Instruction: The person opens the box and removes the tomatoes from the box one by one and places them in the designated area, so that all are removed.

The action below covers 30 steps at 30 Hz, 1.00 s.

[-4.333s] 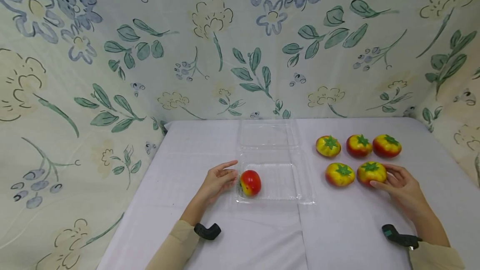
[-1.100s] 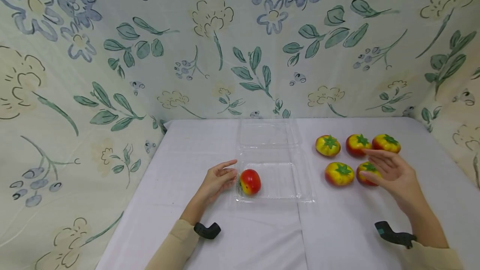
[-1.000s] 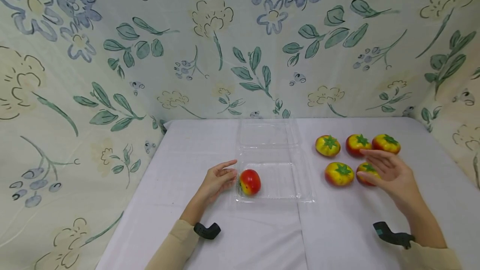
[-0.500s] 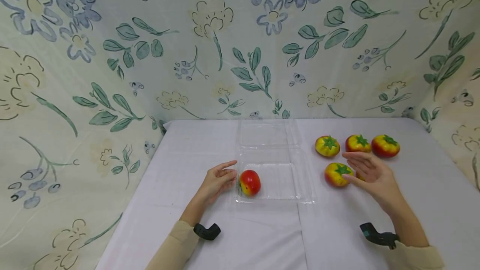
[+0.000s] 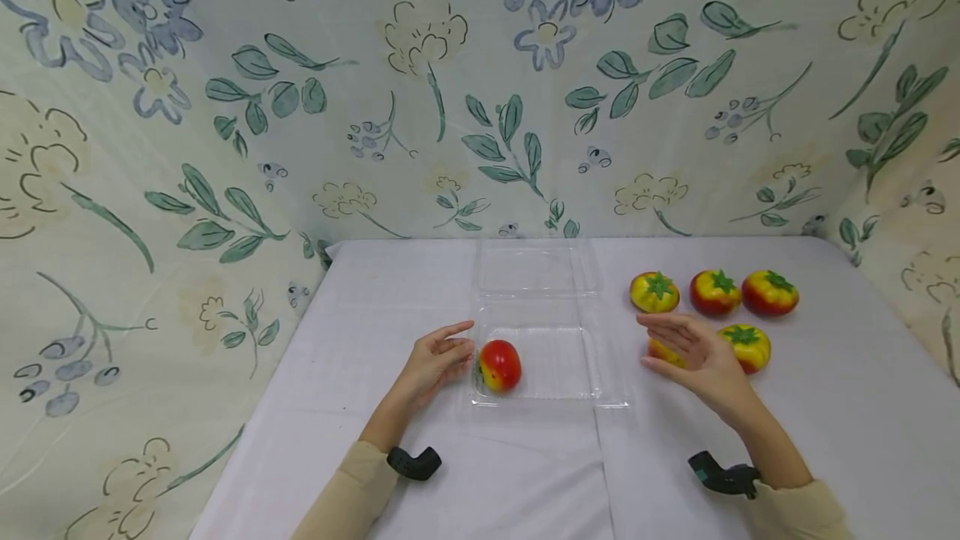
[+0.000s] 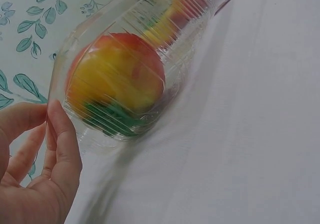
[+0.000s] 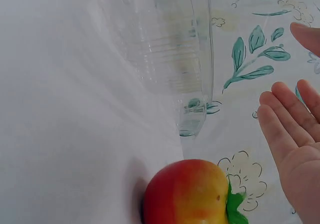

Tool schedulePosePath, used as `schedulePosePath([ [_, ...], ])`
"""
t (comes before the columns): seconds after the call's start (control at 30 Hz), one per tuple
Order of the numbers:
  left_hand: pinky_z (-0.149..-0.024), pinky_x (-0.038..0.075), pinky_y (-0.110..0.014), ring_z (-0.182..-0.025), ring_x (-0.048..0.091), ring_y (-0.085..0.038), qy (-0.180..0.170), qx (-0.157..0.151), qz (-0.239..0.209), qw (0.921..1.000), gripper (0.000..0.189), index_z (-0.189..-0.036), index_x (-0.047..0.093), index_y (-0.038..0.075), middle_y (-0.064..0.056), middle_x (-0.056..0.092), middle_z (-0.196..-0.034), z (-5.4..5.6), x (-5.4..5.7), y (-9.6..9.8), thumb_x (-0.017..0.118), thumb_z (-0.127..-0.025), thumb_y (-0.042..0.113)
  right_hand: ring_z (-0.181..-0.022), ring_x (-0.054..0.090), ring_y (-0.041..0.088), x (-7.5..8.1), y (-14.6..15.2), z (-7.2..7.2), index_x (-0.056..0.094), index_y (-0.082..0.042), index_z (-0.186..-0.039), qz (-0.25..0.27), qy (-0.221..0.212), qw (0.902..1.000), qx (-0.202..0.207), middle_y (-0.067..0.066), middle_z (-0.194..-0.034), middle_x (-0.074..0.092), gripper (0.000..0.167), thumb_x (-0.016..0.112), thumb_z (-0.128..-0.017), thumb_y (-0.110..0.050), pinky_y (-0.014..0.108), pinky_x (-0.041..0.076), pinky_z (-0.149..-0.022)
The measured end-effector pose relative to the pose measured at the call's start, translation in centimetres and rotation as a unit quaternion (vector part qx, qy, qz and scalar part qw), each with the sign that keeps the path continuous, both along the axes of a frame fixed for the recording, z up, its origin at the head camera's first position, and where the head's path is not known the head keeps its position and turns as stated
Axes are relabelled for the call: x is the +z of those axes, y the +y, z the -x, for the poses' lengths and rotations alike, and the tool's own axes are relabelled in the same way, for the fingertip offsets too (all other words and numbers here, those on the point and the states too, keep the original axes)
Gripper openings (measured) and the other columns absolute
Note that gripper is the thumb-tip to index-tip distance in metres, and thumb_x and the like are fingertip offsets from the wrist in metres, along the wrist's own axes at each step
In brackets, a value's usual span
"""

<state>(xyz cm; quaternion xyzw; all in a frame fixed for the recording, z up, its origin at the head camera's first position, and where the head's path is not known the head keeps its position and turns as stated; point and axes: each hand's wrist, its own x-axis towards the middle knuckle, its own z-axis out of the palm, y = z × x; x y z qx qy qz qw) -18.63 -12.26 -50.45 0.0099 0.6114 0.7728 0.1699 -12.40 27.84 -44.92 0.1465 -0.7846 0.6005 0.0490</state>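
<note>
My left hand (image 5: 435, 367) pinches the left rim of a clear plastic clamshell box (image 5: 555, 365) between thumb and finger. A red-and-yellow toy fruit (image 5: 500, 366) with a green leafy top lies tipped on its side inside the box, at the left; its yellow and green end shows through the wall in the left wrist view. My right hand (image 5: 701, 361), fingers extended and thumb apart, holds nothing. It is at the front left loose fruit (image 5: 662, 350), partly hiding it. In the right wrist view, a fruit (image 7: 187, 194) sits below the hand, apart from it.
Several more such fruits stand upright on the right: one at the front right (image 5: 746, 347) and a back row (image 5: 715, 292). The box's lid (image 5: 536, 267) lies opened back. White cloth covers the table (image 5: 390, 282); a flowered curtain (image 5: 487, 65) hangs behind.
My right hand has let go of the front right fruit, lifted, and moved left to the front left one. The left hand, the box and the fruits stay where they were.
</note>
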Motion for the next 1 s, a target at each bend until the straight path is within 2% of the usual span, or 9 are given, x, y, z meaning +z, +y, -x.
schedulePosePath([
  [0.17,-0.075,0.059,-0.025,-0.082,0.065,-0.015,-0.001,0.001,-0.004,1.0000,0.050,-0.142,0.052,0.000,-0.009,0.066,-0.099,0.0,-0.1,0.0,0.067,-0.094,0.001,-0.126,0.054,0.008,-0.1,-1.1,0.4,0.053,-0.004,-0.134,-0.008,-0.001,0.9999,0.011,0.016,-0.138,0.055,0.053,0.077,-0.086,-0.003,0.021,0.046,-0.098],
  [0.37,-0.075,0.059,-0.025,-0.082,0.064,-0.015,0.004,0.000,-0.001,1.0000,0.049,-0.142,0.052,0.000,-0.008,0.066,-0.099,-0.1,0.0,0.0,0.066,-0.094,0.001,-0.127,0.054,0.012,-0.1,-2.7,0.9,0.053,-0.001,-0.135,-0.009,0.012,0.9986,0.050,0.021,-0.137,0.054,0.055,0.077,-0.085,0.001,0.019,0.045,-0.098],
  [0.53,-0.075,0.059,-0.025,-0.082,0.064,-0.015,0.002,-0.001,-0.001,1.0000,0.048,-0.141,0.053,0.000,-0.009,0.066,-0.099,0.0,0.0,0.0,0.066,-0.094,0.001,-0.126,0.054,0.011,-0.3,-4.3,1.3,0.054,-0.001,-0.134,-0.018,0.021,0.9967,0.077,0.019,-0.136,0.056,0.055,0.077,-0.085,0.001,0.021,0.045,-0.100],
  [0.67,-0.075,0.059,-0.025,-0.081,0.064,-0.015,0.001,-0.002,-0.004,1.0000,0.048,-0.141,0.054,0.001,-0.011,0.066,-0.101,0.1,0.0,-0.1,0.066,-0.095,0.001,-0.126,0.055,0.015,-0.4,-5.8,1.6,0.055,-0.002,-0.133,-0.034,0.034,0.9937,0.101,0.019,-0.135,0.057,0.054,0.078,-0.085,-0.002,0.027,0.045,-0.102],
  [0.9,-0.076,0.059,-0.025,-0.083,0.064,-0.014,0.005,-0.007,0.004,1.0000,0.050,-0.142,0.052,0.000,-0.010,0.066,-0.102,0.1,0.2,-0.1,0.066,-0.094,0.001,-0.125,0.055,0.011,-0.7,-7.6,1.9,0.056,-0.004,-0.133,-0.031,0.031,0.9910,0.127,0.018,-0.134,0.058,0.053,0.078,-0.084,-0.002,0.019,0.044,-0.100],
  [1.0,-0.076,0.059,-0.025,-0.083,0.064,-0.014,0.004,-0.009,0.002,1.0000,0.051,-0.143,0.051,-0.001,-0.009,0.065,-0.101,0.1,0.2,-0.2,0.066,-0.094,0.000,-0.126,0.056,0.022,-0.8,-8.2,2.0,0.057,-0.004,-0.132,-0.034,0.032,0.9904,0.130,0.017,-0.133,0.058,0.053,0.079,-0.084,-0.003,0.021,0.044,-0.100],
])
